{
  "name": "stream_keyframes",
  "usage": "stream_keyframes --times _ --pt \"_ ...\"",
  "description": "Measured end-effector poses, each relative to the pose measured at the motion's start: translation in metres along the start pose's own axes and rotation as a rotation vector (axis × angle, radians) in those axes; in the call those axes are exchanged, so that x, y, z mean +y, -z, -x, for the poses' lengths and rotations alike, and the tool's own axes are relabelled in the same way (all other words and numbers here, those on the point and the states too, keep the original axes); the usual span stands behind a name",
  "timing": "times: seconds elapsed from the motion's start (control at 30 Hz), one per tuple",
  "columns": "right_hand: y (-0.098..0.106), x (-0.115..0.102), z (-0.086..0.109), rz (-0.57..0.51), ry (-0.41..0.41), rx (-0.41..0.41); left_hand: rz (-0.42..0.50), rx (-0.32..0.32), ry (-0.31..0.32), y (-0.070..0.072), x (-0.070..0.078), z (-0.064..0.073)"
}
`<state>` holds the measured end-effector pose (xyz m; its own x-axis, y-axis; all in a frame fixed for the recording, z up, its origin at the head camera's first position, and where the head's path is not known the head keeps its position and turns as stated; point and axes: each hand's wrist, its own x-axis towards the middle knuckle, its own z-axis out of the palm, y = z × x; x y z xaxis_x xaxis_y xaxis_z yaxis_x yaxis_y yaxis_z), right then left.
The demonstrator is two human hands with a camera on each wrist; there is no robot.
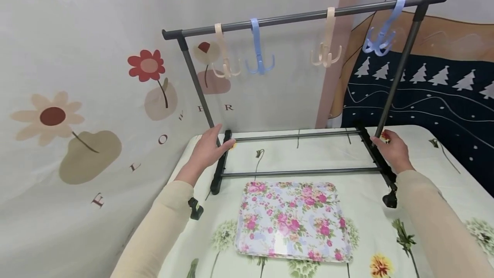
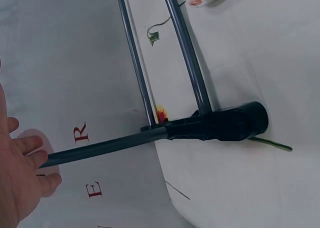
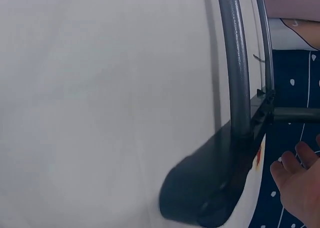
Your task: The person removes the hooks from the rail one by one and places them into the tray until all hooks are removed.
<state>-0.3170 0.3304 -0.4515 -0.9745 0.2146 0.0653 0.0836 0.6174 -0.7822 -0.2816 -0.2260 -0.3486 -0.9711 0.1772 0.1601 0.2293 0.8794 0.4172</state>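
L grip, R grip: both relaxed, unclosed. Caution: uneven push w/ either may tip rack, shed hooks.

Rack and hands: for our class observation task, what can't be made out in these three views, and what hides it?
Head view: part of the left post, hidden behind the left hand.
Head view: the tablecloth beneath the floral-print piece, which covers it.
Left wrist view: most of the floral-print piece, cut off by the top edge.
Right wrist view: the rest of the right hand, cut off by the right edge.
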Motion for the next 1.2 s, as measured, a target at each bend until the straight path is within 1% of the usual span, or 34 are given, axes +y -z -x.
stream_keyframes --times 0.1,0.27,0.43,0.63,0.7,0.83,0.97,1.2 --pt "-0.003 0.003 -0.002 -0.071 -0.036 0.016 0.045 0.002 0.017 0.000 0.005 0.000" --pt "-0.007 0.005 -0.005 -0.157 -0.058 0.035 0.120 0.007 0.049 -0.001 0.012 -0.002" --pt "-0.010 0.004 -0.008 -0.209 -0.104 0.066 0.200 0.018 0.053 -0.003 0.022 -0.004" --pt "-0.015 0.001 -0.010 -0.250 -0.133 0.084 0.319 0.047 0.059 -0.004 0.032 -0.006" --pt "-0.018 0.000 -0.011 -0.260 -0.133 0.093 0.354 0.053 0.070 -0.003 0.034 -0.007" --pt "-0.021 0.002 -0.010 -0.247 -0.136 0.120 0.427 0.053 0.084 -0.003 0.039 -0.011" --pt "-0.022 0.006 -0.009 -0.249 -0.126 0.124 0.490 0.056 0.074 -0.002 0.042 -0.015" --pt "-0.024 0.005 -0.012 -0.226 -0.144 0.123 0.544 0.072 0.061 0.007 0.047 -0.018"
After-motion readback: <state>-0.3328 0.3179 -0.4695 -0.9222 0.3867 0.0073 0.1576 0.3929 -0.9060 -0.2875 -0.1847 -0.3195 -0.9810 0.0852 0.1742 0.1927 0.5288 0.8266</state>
